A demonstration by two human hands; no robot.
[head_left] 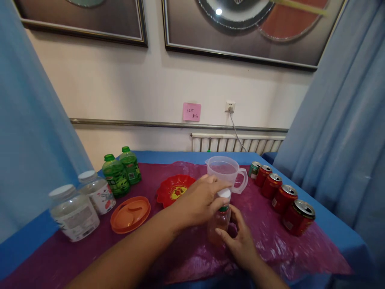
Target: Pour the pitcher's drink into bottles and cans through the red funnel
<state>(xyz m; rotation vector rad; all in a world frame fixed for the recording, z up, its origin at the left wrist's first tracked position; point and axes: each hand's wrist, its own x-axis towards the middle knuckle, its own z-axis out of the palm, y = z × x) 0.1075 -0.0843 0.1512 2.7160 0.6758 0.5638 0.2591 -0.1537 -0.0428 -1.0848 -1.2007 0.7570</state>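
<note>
A small clear bottle (220, 222) with amber liquid and a white cap (224, 194) stands on the magenta plastic sheet (270, 241) in front of me. My left hand (202, 200) comes over from the left, its fingers closed around the white cap. My right hand (240, 241) wraps the lower body of the bottle from the right. Just behind the bottle stands a clear measuring jug (227, 172) with a handle on its right.
A red dish (173, 189) and an orange lid (130, 214) lie to the left. Two green bottles (120, 172) and two white-capped jars (81, 204) stand further left. Several opened red cans (282, 196) line the right side. Blue curtains hang on both sides.
</note>
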